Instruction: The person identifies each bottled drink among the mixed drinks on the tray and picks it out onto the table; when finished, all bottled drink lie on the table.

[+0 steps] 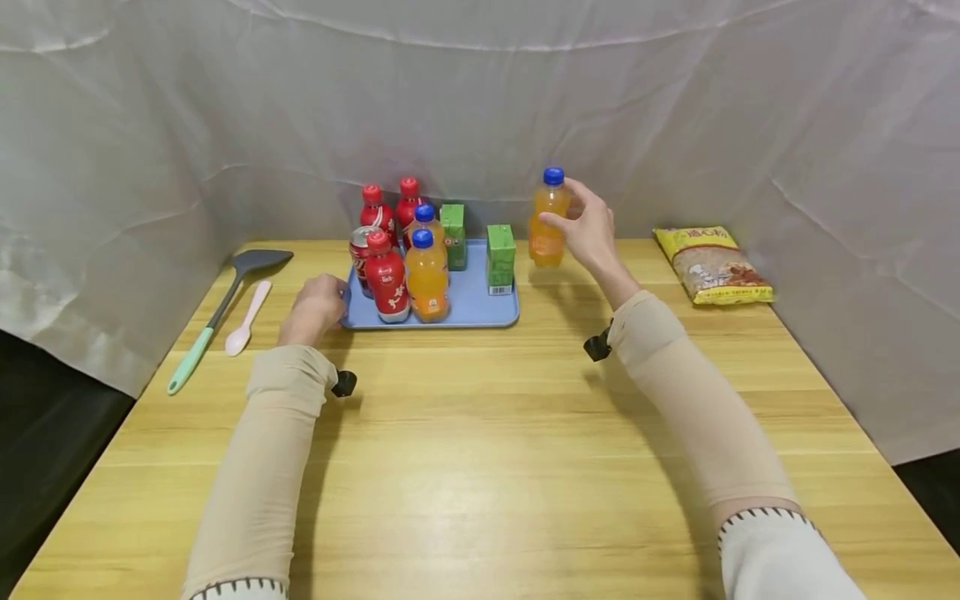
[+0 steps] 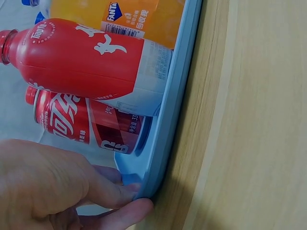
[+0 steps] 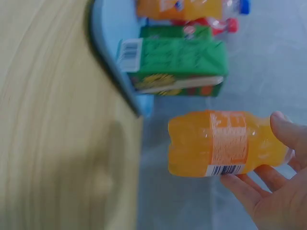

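Observation:
My right hand (image 1: 592,227) grips an orange Fanta bottle (image 1: 549,229) with a blue cap, held upright above the table just right of the blue tray (image 1: 480,315). The right wrist view shows thumb and fingers around the bottle (image 3: 206,143). At the tray's left edge, my left hand (image 1: 315,302) pinches the rim between thumb and finger, seen close in the left wrist view. On the tray stand several red bottles (image 1: 387,283), a red cola can (image 1: 360,258), two orange Fanta bottles (image 1: 427,283) and two green juice cartons (image 1: 500,258).
Left of the tray lie a spatula (image 1: 225,300) with a mint handle and a pale pink spoon (image 1: 247,321). A yellow food packet (image 1: 712,265) lies at the back right. Grey cloth (image 1: 480,100) hangs behind the wooden table (image 1: 480,450) and along its sides.

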Demonstrator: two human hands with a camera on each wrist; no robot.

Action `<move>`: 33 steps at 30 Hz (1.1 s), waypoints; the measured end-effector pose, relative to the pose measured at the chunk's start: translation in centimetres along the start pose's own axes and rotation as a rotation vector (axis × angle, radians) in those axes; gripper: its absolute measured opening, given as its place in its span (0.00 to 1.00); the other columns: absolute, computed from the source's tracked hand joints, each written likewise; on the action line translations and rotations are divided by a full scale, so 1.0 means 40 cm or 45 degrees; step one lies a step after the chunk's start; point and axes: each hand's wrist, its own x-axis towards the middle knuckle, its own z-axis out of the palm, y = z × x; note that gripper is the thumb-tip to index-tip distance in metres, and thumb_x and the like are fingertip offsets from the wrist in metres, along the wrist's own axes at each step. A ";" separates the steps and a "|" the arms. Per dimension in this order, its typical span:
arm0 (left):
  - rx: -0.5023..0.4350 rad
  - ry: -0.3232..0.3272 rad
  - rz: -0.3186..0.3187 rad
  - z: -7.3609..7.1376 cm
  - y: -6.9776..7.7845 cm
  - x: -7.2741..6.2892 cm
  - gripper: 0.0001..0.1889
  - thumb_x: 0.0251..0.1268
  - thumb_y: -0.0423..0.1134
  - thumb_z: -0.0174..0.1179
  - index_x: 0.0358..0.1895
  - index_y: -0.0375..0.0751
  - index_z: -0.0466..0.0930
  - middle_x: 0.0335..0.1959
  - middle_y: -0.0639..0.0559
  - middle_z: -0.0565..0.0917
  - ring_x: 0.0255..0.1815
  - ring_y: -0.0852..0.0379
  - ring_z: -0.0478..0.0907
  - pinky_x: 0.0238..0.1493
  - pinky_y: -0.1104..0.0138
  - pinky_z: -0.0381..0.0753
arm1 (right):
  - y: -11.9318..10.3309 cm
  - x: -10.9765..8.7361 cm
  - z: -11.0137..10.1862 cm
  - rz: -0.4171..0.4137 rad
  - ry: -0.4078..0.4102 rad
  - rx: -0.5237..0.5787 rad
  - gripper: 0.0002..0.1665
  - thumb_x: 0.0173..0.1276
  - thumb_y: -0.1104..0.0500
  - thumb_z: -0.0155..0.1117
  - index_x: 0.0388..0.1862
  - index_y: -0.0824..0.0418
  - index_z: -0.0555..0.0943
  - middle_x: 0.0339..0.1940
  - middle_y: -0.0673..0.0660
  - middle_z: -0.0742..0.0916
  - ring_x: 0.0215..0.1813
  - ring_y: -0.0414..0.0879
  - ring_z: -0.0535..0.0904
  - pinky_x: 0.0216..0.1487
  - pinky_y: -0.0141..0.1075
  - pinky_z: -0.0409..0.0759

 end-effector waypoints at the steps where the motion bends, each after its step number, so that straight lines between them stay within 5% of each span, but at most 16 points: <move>1: 0.001 -0.005 -0.003 0.001 0.001 -0.001 0.32 0.65 0.22 0.45 0.75 0.30 0.71 0.72 0.27 0.75 0.51 0.41 0.85 0.38 0.65 0.89 | 0.013 0.009 0.006 0.018 0.005 0.000 0.41 0.72 0.48 0.73 0.81 0.42 0.70 0.72 0.59 0.83 0.71 0.55 0.81 0.74 0.48 0.81; 9: -0.028 -0.023 -0.024 0.007 -0.030 -0.003 0.33 0.65 0.22 0.48 0.76 0.28 0.68 0.72 0.25 0.72 0.49 0.42 0.83 0.35 0.68 0.88 | 0.091 0.075 0.074 0.050 0.008 0.076 0.39 0.74 0.52 0.71 0.81 0.44 0.69 0.76 0.56 0.80 0.74 0.53 0.78 0.79 0.46 0.75; 25: 0.016 -0.035 -0.026 0.013 -0.009 0.006 0.32 0.67 0.24 0.48 0.76 0.30 0.68 0.71 0.26 0.74 0.47 0.44 0.84 0.34 0.69 0.86 | 0.130 0.109 0.111 0.080 0.049 0.125 0.38 0.75 0.57 0.70 0.81 0.48 0.69 0.79 0.56 0.77 0.79 0.52 0.74 0.82 0.44 0.71; 33: 0.036 -0.032 -0.029 -0.009 -0.002 0.013 0.32 0.65 0.22 0.48 0.76 0.29 0.69 0.71 0.24 0.74 0.37 0.49 0.86 0.34 0.67 0.87 | 0.112 0.132 0.106 0.104 -0.036 0.090 0.41 0.77 0.57 0.66 0.84 0.48 0.61 0.83 0.55 0.71 0.82 0.53 0.69 0.85 0.46 0.67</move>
